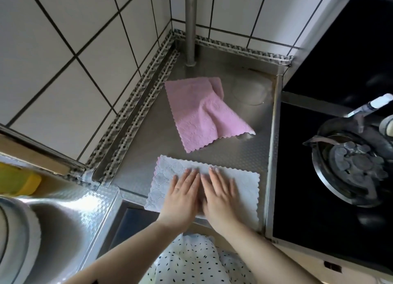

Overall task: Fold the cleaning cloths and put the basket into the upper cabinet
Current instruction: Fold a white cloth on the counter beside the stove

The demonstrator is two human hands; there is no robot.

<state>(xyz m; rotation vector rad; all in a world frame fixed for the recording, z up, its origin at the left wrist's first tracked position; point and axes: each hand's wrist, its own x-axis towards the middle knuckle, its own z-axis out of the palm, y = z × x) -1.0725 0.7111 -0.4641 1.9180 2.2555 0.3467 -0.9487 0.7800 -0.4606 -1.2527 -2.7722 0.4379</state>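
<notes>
Left hand (183, 195) and right hand (220, 193) lie flat, fingers spread, smoothing the half-folded white cloth (244, 184) on the desk (244, 156); another fold likely comes next, then the pink cloth (200, 113).

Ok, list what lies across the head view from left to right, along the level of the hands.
Sink → left hand → right hand, both flat on the white cloth → black cooktop → gas burner.

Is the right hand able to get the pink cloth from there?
Probably yes. The pink cloth lies just beyond the white cloth that the right hand presses flat, with only bare steel counter between.
</notes>
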